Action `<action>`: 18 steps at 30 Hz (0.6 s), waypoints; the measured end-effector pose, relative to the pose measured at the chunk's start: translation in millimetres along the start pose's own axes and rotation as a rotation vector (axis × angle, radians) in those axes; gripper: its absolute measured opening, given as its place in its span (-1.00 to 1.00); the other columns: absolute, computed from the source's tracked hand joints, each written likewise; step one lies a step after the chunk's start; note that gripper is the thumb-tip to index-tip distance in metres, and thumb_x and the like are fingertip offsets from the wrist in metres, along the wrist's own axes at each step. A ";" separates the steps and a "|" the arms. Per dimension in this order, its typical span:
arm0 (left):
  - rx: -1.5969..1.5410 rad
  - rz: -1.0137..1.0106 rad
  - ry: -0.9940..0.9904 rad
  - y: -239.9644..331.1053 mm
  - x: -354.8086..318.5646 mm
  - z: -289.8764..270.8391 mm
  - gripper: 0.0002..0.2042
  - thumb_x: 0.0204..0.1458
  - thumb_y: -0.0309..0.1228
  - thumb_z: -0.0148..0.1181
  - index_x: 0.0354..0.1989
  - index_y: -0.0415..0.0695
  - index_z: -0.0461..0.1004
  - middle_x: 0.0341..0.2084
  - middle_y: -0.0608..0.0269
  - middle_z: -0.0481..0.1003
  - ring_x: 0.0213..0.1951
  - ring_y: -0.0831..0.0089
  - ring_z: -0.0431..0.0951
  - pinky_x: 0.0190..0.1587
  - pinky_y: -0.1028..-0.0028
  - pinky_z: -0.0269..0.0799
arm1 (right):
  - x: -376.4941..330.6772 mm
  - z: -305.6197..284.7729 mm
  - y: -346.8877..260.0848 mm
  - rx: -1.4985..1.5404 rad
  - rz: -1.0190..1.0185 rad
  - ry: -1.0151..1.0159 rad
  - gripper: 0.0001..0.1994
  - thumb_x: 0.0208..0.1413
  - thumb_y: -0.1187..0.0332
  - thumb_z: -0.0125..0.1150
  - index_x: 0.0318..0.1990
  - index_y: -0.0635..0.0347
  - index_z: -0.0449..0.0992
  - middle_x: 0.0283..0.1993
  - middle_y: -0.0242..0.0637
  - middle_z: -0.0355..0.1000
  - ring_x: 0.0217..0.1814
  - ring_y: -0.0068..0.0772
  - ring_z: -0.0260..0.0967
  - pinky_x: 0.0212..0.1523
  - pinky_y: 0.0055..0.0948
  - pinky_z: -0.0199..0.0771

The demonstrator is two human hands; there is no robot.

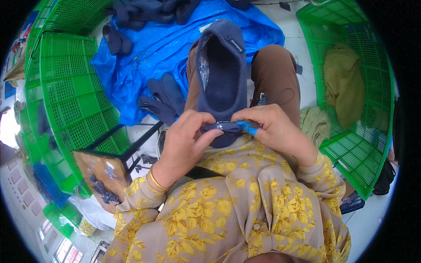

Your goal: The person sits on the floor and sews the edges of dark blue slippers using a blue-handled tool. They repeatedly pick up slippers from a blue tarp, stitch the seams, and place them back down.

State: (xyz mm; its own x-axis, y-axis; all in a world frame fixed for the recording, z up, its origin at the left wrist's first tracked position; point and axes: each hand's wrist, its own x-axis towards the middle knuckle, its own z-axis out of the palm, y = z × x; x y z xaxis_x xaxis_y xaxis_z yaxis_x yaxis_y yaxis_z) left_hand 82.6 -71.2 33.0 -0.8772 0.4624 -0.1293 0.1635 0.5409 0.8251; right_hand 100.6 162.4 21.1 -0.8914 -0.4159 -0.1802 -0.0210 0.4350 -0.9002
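A navy slipper [222, 83] lies over my lap, its opening facing up and one end close to my body. On that near end sits a small dark fabric bow [229, 127] with a shiny pale band. My left hand [186, 136] pinches the bow's left side between thumb and forefinger. From the right, my right hand [274, 131] is closed on the bow's other side, with a blue wrap [248, 127] around a finger. Whether that hand also holds a needle or thread is too small to make out.
Several dark slippers [164, 98] lie on a blue plastic sheet [136, 72] ahead. Green mesh crates stand at left [72, 87] and right [368, 151], the right one holding olive cloth [344, 85]. Small dark bows rest on a wooden-topped stand [116, 175] beside my left arm.
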 end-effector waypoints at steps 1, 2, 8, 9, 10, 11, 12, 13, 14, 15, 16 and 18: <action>-0.008 -0.031 -0.019 2.7 0.5 -0.8 -0.77 -0.12 -0.47 0.41 -0.29 -0.20 0.50 -0.46 0.18 0.43 -0.45 0.29 0.44 -0.41 0.42 0.34 | 0.2 -0.2 1.2 0.004 -0.024 -0.003 -0.76 0.03 0.58 0.21 -0.12 0.20 0.57 -0.31 -0.14 0.54 -0.34 -0.21 0.51 -0.30 -0.42 0.46; -0.013 -0.061 -0.040 3.8 1.0 -1.7 -0.78 -0.11 -0.49 0.40 -0.30 -0.20 0.49 -0.45 0.17 0.43 -0.43 0.25 0.45 -0.41 0.39 0.35 | 0.5 -0.1 2.6 0.010 -0.049 -0.003 -0.75 0.02 0.59 0.21 -0.11 0.20 0.57 -0.30 -0.12 0.55 -0.33 -0.19 0.52 -0.29 -0.41 0.47; -0.040 0.090 -0.075 -11.5 4.1 -1.8 -0.81 -0.11 -0.51 0.39 -0.31 -0.19 0.53 -0.48 0.21 0.42 -0.41 0.33 0.44 -0.38 0.44 0.31 | 4.3 -5.5 -0.7 0.027 -0.044 -0.089 -0.64 -0.12 0.66 0.14 -0.10 0.21 0.57 -0.24 -0.05 0.55 -0.22 -0.05 0.53 -0.19 -0.30 0.51; -0.051 0.078 -0.083 -12.1 4.3 -2.1 -0.81 -0.11 -0.52 0.39 -0.31 -0.19 0.53 -0.47 0.22 0.43 -0.40 0.33 0.44 -0.37 0.44 0.32 | 5.2 -6.2 -1.2 0.031 -0.051 -0.098 -0.60 -0.18 0.70 0.10 -0.11 0.21 0.57 -0.24 -0.05 0.55 -0.20 -0.02 0.53 -0.17 -0.26 0.52; -0.063 0.066 -0.091 -12.6 4.5 -2.3 -0.81 -0.11 -0.52 0.38 -0.31 -0.19 0.53 -0.47 0.22 0.43 -0.40 0.33 0.44 -0.36 0.45 0.32 | 5.7 -7.4 -1.3 0.032 -0.047 -0.113 -0.59 -0.19 0.70 0.09 -0.11 0.21 0.57 -0.23 -0.04 0.55 -0.19 -0.02 0.53 -0.17 -0.26 0.52; -0.073 0.053 -0.101 -12.7 4.3 -3.3 -0.81 -0.11 -0.52 0.38 -0.31 -0.19 0.53 -0.47 0.22 0.43 -0.39 0.33 0.44 -0.35 0.45 0.32 | 6.1 -8.7 -1.7 0.035 -0.043 -0.129 -0.58 -0.19 0.70 0.09 -0.10 0.22 0.57 -0.23 -0.04 0.55 -0.19 -0.01 0.53 -0.16 -0.25 0.52; -0.087 0.043 -0.103 -12.9 3.9 -3.9 -0.81 -0.11 -0.52 0.38 -0.31 -0.19 0.53 -0.47 0.22 0.43 -0.39 0.34 0.44 -0.35 0.45 0.32 | 6.4 -9.4 -1.9 0.038 -0.040 -0.144 -0.57 -0.20 0.70 0.08 -0.10 0.22 0.57 -0.22 -0.03 0.55 -0.18 -0.01 0.53 -0.16 -0.25 0.52; -0.102 0.033 -0.106 -13.4 3.4 -4.4 -0.82 -0.11 -0.52 0.38 -0.32 -0.19 0.53 -0.46 0.23 0.44 -0.39 0.34 0.44 -0.35 0.45 0.32 | 6.7 -9.2 -1.9 0.038 -0.055 -0.145 -0.57 -0.21 0.70 0.08 -0.09 0.22 0.57 -0.21 -0.03 0.55 -0.16 -0.01 0.53 -0.14 -0.25 0.52; -0.115 0.022 -0.108 -13.7 3.2 -4.3 -0.82 -0.11 -0.52 0.38 -0.32 -0.19 0.53 -0.46 0.23 0.44 -0.39 0.34 0.45 -0.35 0.45 0.32 | 6.8 -9.2 -1.2 0.037 -0.072 -0.148 -0.56 -0.21 0.71 0.08 -0.08 0.23 0.56 -0.20 -0.03 0.55 -0.15 -0.02 0.53 -0.12 -0.26 0.52; -0.118 0.039 -0.107 -14.8 3.2 -4.1 -0.82 -0.10 -0.52 0.37 -0.31 -0.18 0.53 -0.46 0.23 0.42 -0.41 0.36 0.44 -0.37 0.46 0.32 | 6.7 -9.1 -0.9 0.036 -0.089 -0.150 -0.55 -0.21 0.71 0.07 -0.07 0.23 0.56 -0.19 -0.03 0.55 -0.14 -0.02 0.53 -0.11 -0.26 0.53; -0.120 0.055 -0.107 -16.4 3.4 -3.8 -0.83 -0.09 -0.53 0.36 -0.31 -0.17 0.52 -0.46 0.23 0.41 -0.42 0.37 0.43 -0.40 0.47 0.32 | 7.0 -8.8 -1.2 0.048 -0.075 -0.161 -0.54 -0.22 0.71 0.06 -0.06 0.23 0.56 -0.17 -0.03 0.55 -0.12 -0.02 0.53 -0.09 -0.26 0.53; -0.136 0.063 -0.111 -18.3 2.8 -5.8 -0.83 -0.08 -0.53 0.35 -0.30 -0.17 0.52 -0.46 0.23 0.39 -0.44 0.40 0.42 -0.42 0.48 0.32 | 9.0 -6.4 -2.8 0.072 -0.049 -0.181 -0.53 -0.22 0.71 0.05 -0.05 0.23 0.55 -0.14 -0.03 0.55 -0.09 -0.03 0.53 -0.05 -0.27 0.52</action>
State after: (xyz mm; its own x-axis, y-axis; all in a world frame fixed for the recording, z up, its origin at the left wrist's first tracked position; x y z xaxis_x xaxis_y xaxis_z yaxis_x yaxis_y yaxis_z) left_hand 74.5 -83.8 20.8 -0.8110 0.5707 -0.1287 0.1472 0.4120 0.8992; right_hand 89.8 162.5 24.5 -0.7941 -0.5748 -0.1975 -0.0247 0.3552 -0.9345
